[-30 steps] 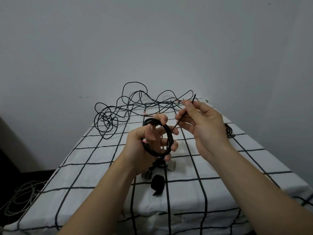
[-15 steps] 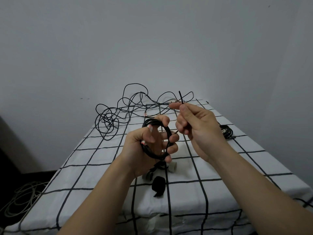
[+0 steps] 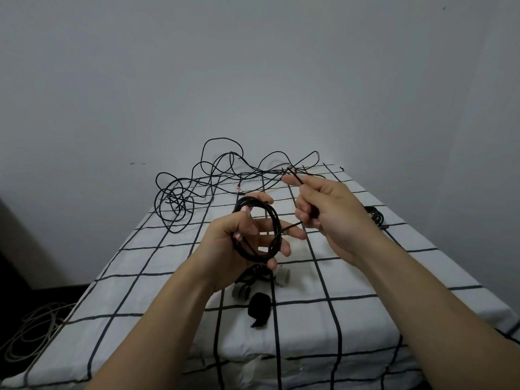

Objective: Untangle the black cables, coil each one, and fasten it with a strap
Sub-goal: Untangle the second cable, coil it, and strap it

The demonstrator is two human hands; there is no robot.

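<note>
Nearest on the checked cloth point(image 3: 365, 319) lies a black strap point(image 3: 259, 309), with small pale rolls point(image 3: 282, 277) and a dark bundle just behind it, under the hands. Above these the left hand point(image 3: 233, 249) holds a coil point(image 3: 257, 229) of thin black cable upright, thumb closed over its left side and fingers spread through the ring. The coil's free end point(image 3: 298, 181) runs right and up into the right hand point(image 3: 329, 215), which is curled shut around it, thumb and forefinger pinching near the tip. Both forearms reach in from the bottom edge, clear of the cloth. Right of the right hand a finished coil point(image 3: 375, 216) rests near the table's edge. Farthest, a loose tangle point(image 3: 197, 190) sprawls along the far left edge against the wall point(image 3: 253, 66). The near right cloth lies open.
</note>
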